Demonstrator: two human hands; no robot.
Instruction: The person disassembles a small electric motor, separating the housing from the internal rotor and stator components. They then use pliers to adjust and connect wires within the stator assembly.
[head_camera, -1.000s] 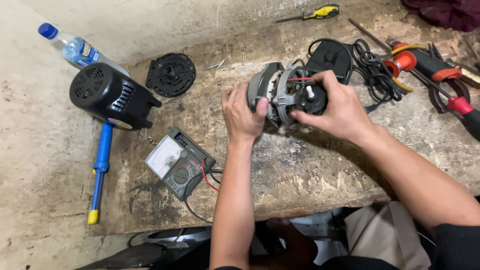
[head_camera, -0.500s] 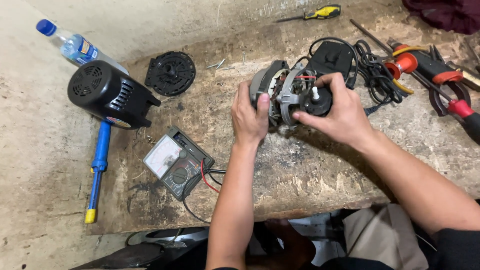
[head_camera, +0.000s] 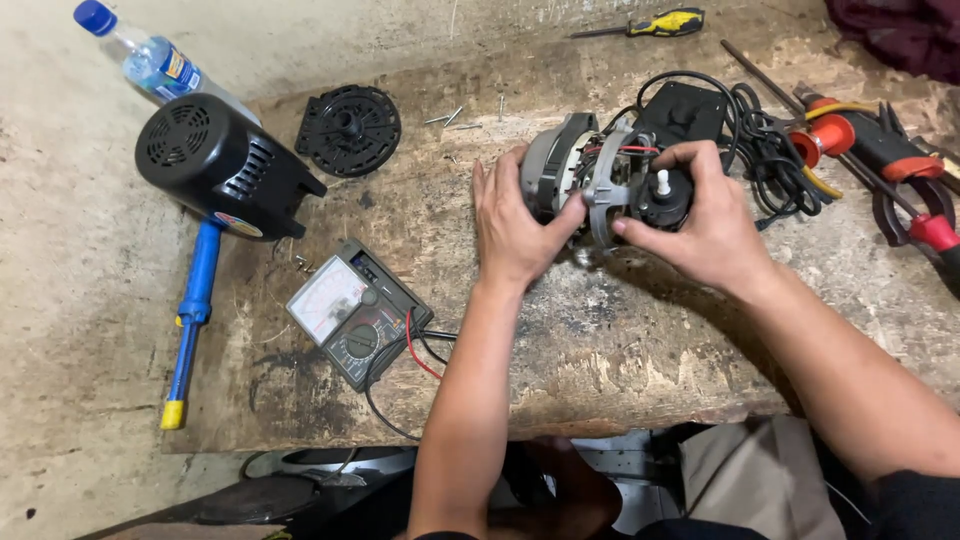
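I hold a small grey electric motor (head_camera: 590, 170) with exposed windings and red wires just above a worn wooden board (head_camera: 600, 340). My left hand (head_camera: 515, 225) grips its left, rounded end. My right hand (head_camera: 700, 215) clasps the right end, where a black part with a short white shaft (head_camera: 660, 185) sticks up. A black cable runs from the motor to a black box (head_camera: 690, 110) behind it.
A black motor housing (head_camera: 215, 165) and a black round vented cover (head_camera: 348, 128) lie at the left. An analog multimeter (head_camera: 350, 312) with leads sits at the front. A blue-handled screwdriver (head_camera: 190, 320), plastic bottle (head_camera: 150, 60), loose screws (head_camera: 445, 117), yellow screwdriver (head_camera: 650, 22) and red-handled pliers (head_camera: 900, 170) surround them.
Both hands have turned and lowered the motor slightly toward the board; my right hand has shifted over the black part at the shaft end.
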